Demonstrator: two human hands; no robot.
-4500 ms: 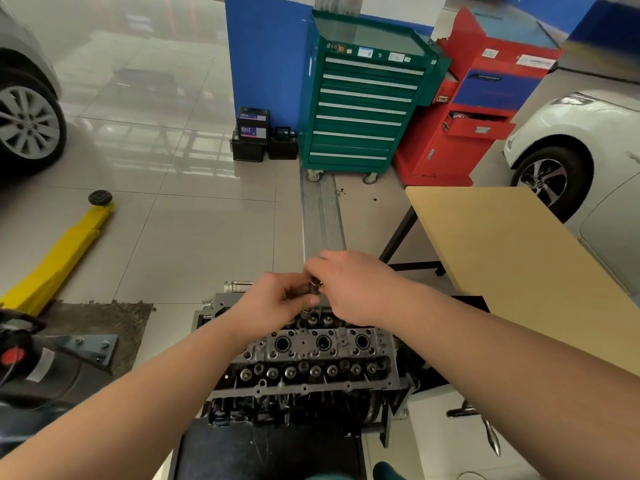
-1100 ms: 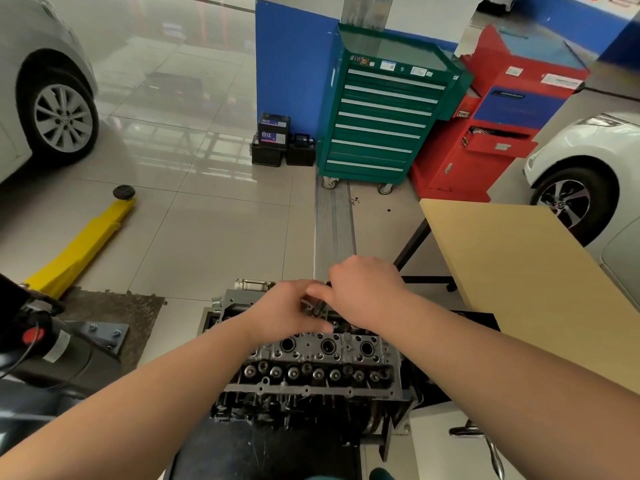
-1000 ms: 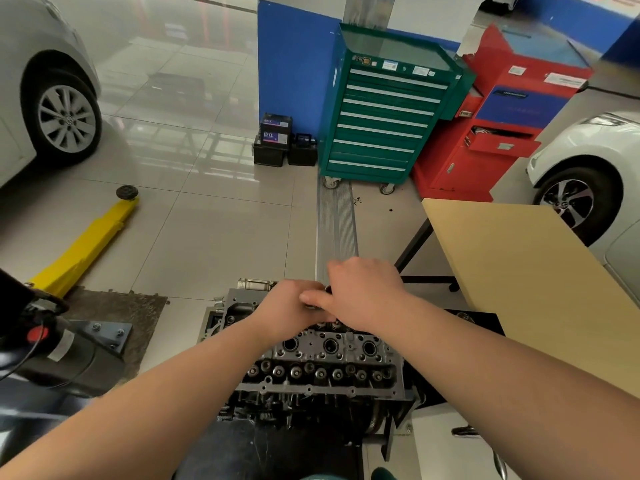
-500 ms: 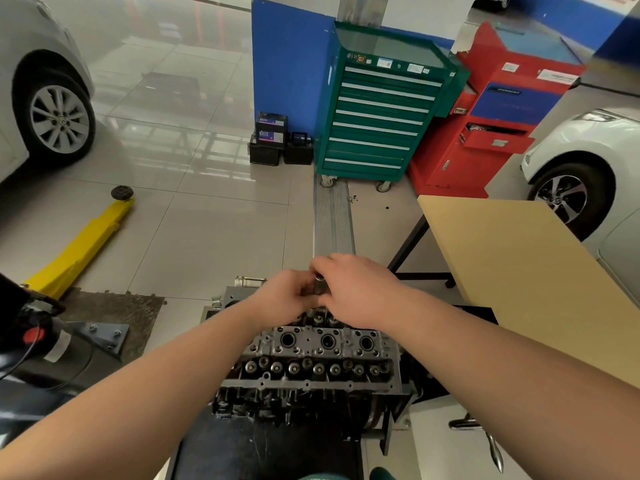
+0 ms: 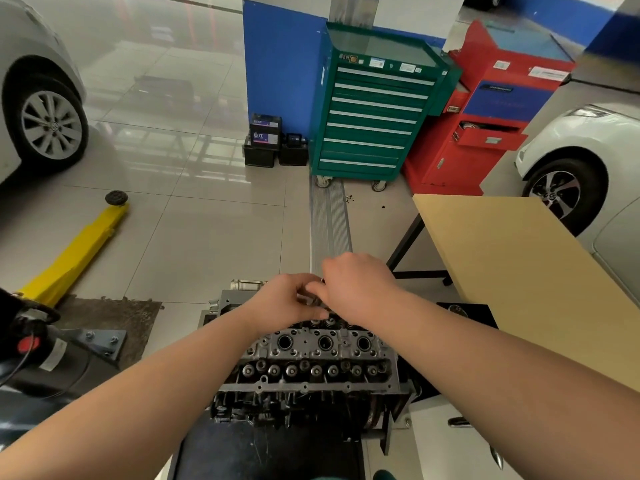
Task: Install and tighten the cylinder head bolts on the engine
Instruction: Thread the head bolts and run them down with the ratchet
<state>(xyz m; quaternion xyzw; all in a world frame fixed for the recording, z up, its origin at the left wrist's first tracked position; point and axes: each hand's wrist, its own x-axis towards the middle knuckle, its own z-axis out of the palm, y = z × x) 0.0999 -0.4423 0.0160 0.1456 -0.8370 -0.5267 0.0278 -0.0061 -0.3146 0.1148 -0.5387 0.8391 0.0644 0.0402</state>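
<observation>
Bolt (image 5: 313, 299) stands upright over far edge of engine (image 5: 311, 362); my left hand (image 5: 287, 299) and right hand (image 5: 356, 285) both pinch it.

A green tool cabinet (image 5: 375, 109) standing against the blue wall (image 5: 280, 71), a red cabinet (image 5: 485, 112) touching its right side; black batteries (image 5: 266, 140) sitting on the floor just left of it; a yellow lift arm (image 5: 74, 252) lying at left; a tan desk (image 5: 526, 268) extending at right; cars' wheels (image 5: 50, 124) showing at both edges
</observation>
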